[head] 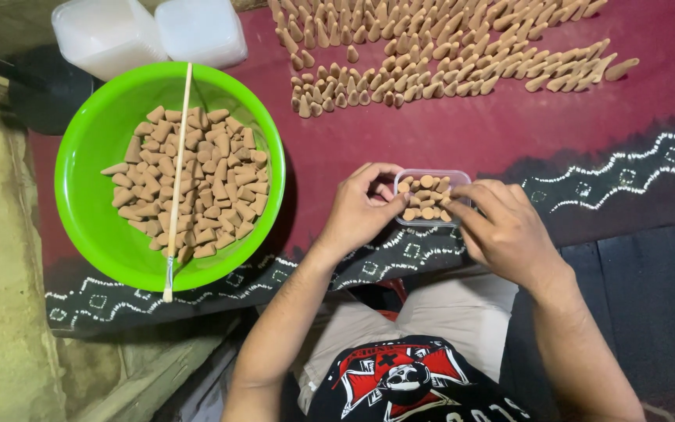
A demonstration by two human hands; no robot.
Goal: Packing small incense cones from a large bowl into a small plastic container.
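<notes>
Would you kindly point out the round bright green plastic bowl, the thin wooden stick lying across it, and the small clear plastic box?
Round bright green plastic bowl [87,156]: head view, bare inner wall, left side.
Thin wooden stick [177,184]: head view, mid-shaft.
Small clear plastic box [458,174]: head view, far rim.

a green bowl [87,195] full of brown cones has a thin stick [178,180] across it. two cloudy plastic tubs [150,31] sit behind it. rows of cones [447,47] stand on the dark red cloth [447,141].

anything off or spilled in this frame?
Nothing spilled. Only oddity: a thin wooden stick lies across the green bowl on the cones, its end past the rim. Both hands, left and right, are at the small clear box.
</notes>
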